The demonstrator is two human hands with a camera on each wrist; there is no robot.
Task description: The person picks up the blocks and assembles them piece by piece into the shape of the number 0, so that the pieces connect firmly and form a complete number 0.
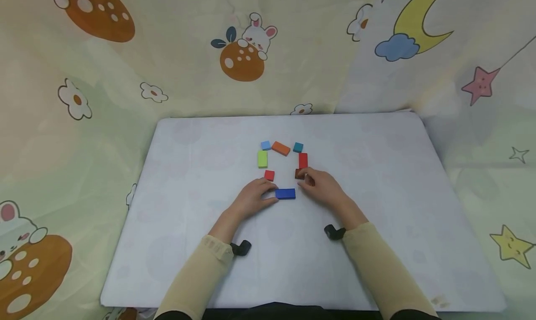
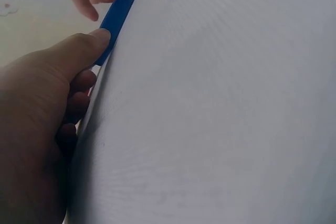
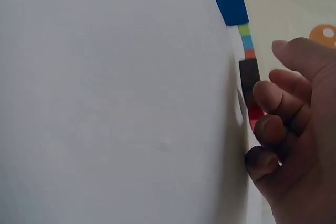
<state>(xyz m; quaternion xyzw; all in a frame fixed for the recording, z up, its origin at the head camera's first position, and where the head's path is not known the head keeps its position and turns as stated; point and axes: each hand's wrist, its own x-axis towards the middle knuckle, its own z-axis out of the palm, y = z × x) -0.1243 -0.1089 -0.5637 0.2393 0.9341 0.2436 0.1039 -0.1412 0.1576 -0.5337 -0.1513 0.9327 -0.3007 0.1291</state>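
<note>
A long blue block (image 1: 285, 194) lies flat on the white table, and my left hand (image 1: 256, 197) pinches its left end between thumb and fingers. In the left wrist view the thumb presses on the blue block (image 2: 117, 19). A small brown block (image 1: 298, 174) sits to the upper right, just below a red block (image 1: 303, 160). My right hand (image 1: 321, 187) is beside the brown block, its fingertips touching or almost touching it. The right wrist view shows that thumb apart from the brown block (image 3: 250, 80), with the fingers loosely bent.
Other blocks form a rough ring: a small red one (image 1: 269, 175), a lime green one (image 1: 262, 159), a light blue one (image 1: 265, 145), an orange one (image 1: 281, 148) tilted, and a teal one (image 1: 298, 147). A patterned cloth (image 1: 184, 50) surrounds the white table (image 1: 201, 162).
</note>
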